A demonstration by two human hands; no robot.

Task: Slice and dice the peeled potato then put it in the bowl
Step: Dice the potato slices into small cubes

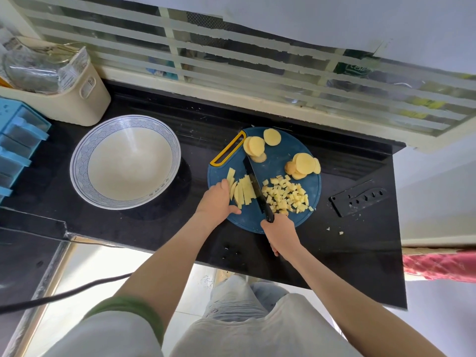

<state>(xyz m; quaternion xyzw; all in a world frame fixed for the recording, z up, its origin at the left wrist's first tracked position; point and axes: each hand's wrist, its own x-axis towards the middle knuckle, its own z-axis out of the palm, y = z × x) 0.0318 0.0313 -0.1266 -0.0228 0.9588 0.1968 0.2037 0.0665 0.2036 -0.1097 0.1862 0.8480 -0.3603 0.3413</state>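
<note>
Observation, head view. Work is on the board (278, 155), which sits on the counter to the right of the bowl (128, 163). The bowl holds no potato.

Potato, three states, all on the board:
- slices (255, 146), in two stacks along the far side
- sticks (243, 191), a bundle at the near left
- dice (286, 195), a heap at the near right

Hands. My left hand (216, 199) is against the left flank of the sticks, fingers curled onto them, thumb lying by their near ends. My right hand (279, 234) is clenched round the handle of the knife (253, 184). The blade points away from me and a little to the left, and lies between sticks and dice, touching the right edge of the bundle.

Governing relation. The sticks lie with their long axis running away from me, and the blade lies almost along that axis, not across it. In my judgement, dicing calls for a crosswise cut, so either the bundle or the blade must turn first. The left hand is the nearer one to turn the bundle, and its fingertips sit close to the blade's line.

Progress, as judged: roughly midway, with slices uncut and nothing transferred.

Also noted: a sheath (359, 198) and stray potato bits on the counter right of the board.
</note>
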